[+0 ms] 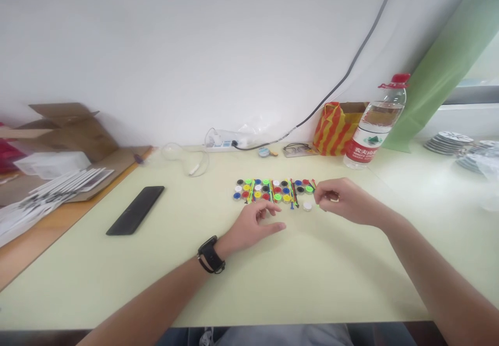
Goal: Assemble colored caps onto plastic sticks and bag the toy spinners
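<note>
Held open at the lower middle of the frame, the left hand (pixel 251 225) is showing its thumb apart from its loosely bent fingers, with nothing visible in its grasp. Right of centre, the right hand (pixel 338 196) is forming a loose fist; I cannot tell whether its fingers are gripping anything. A white wall (pixel 187 50) is filling the upper half, and a pale yellow-green table (pixel 312 283) is filling most of the lower half. A red-capped Nongfu Spring water bottle (pixel 374 128) is standing at the upper right, with a red-and-yellow striped bag (pixel 326 132) just left of it. A black rectangular slab (pixel 135 211) is lying at the left. A black wristwatch (pixel 211 255) is encircling the left wrist. Coloured round discs (pixel 277 190) are lying in 3 rows just below and right of centre, with thin coloured sticks (pixel 272 191) among them. 1 white disc (pixel 307 207) is lying just left of the right hand.
</note>
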{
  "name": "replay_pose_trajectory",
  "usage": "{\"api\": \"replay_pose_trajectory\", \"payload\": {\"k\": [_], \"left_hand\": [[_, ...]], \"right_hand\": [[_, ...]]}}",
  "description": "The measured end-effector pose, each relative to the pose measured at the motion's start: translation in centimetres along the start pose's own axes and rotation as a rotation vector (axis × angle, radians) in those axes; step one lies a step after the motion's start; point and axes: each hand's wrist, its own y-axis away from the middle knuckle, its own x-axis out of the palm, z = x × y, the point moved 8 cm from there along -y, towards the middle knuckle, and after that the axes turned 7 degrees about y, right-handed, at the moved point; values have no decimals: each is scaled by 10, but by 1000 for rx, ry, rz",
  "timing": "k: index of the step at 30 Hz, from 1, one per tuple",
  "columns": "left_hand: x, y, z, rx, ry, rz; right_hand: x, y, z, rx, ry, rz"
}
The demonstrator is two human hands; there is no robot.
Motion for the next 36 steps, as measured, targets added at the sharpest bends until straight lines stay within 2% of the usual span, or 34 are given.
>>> {"api": "replay_pose_trajectory", "payload": {"k": [4,7,9,13,16,18,21,23,27,36], "left_hand": [[6,3,-8,65,-75,71],[12,4,-10,99,-104,119],[14,4,-9,126,-117,133],[14,3,-8,153,-122,122],[8,0,-1,78,-89,62],[4,-1,6,-5,35,24],[-1,-2,14,-102,314,-19],[-3,-3,16,-128,414,-29],[-6,-5,15,-113,479,-36],[-9,-6,13,-112,565,-87]], "right_hand": [[13,6,41,-106,4,69],[22,9,54,-151,-40,88],[26,8,50,-153,-104,83],[29,4,25,-87,-356,26],[31,1,10,-16,-574,-54],[37,1,9,11,-652,-85],[48,0,15,21,-675,-111],[53,-1,19,10,-671,-130],[57,-2,21,-38,-675,-178],[60,-2,21,-96,-634,-192]]}}
